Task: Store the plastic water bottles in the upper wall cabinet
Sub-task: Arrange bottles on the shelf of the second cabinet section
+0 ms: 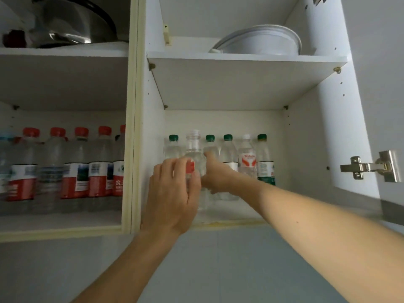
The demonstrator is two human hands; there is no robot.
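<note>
A clear plastic water bottle (195,149) with a white cap and a red label stands on the lower shelf (231,223) of the open right-hand wall cabinet. My left hand (172,193) wraps around its body from the left. My right hand (215,176) reaches past it on the right and grips a green-capped bottle (210,141) in the row behind. That back row holds several green-capped bottles (227,147) and one white-capped, red-labelled bottle (247,158). The lower parts of the gripped bottles are hidden by my hands.
The left cabinet bay holds a row of red-capped bottles (76,169), with a metal pot (72,22) on its upper shelf. A white bowl (260,40) sits on the right bay's upper shelf. The cabinet door (376,84) stands open at right, its hinge (369,167) protruding.
</note>
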